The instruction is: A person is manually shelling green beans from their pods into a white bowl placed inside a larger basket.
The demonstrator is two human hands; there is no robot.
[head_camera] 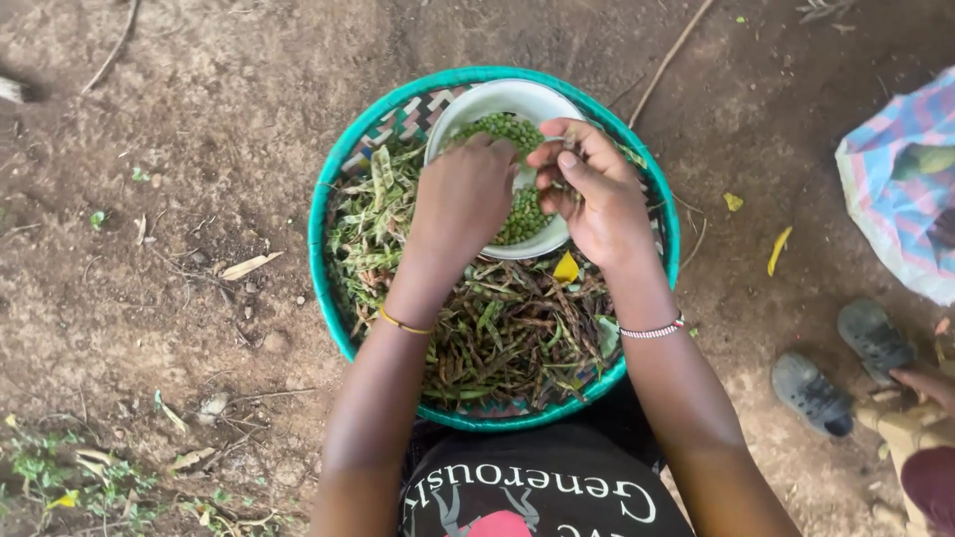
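A round woven basket with a teal rim (323, 254) rests on my lap, full of green and brown pea pods (497, 333). At its far side sits a white bowl (502, 99) holding shelled green peas (507, 129). My left hand (463, 199) hovers over the bowl with its fingers curled down, pinching a pod that is mostly hidden. My right hand (587, 189) is beside it over the bowl, with thumb and fingers closed on the same pod (567, 184). A thin yellow bangle circles my left wrist and a beaded band my right.
Bare brown earth with twigs, dry leaves and small weeds surrounds the basket. A striped pink and blue cloth (900, 184) lies at the right edge. Two dark grey shoes (841, 368) and part of another person (920, 438) are at the lower right.
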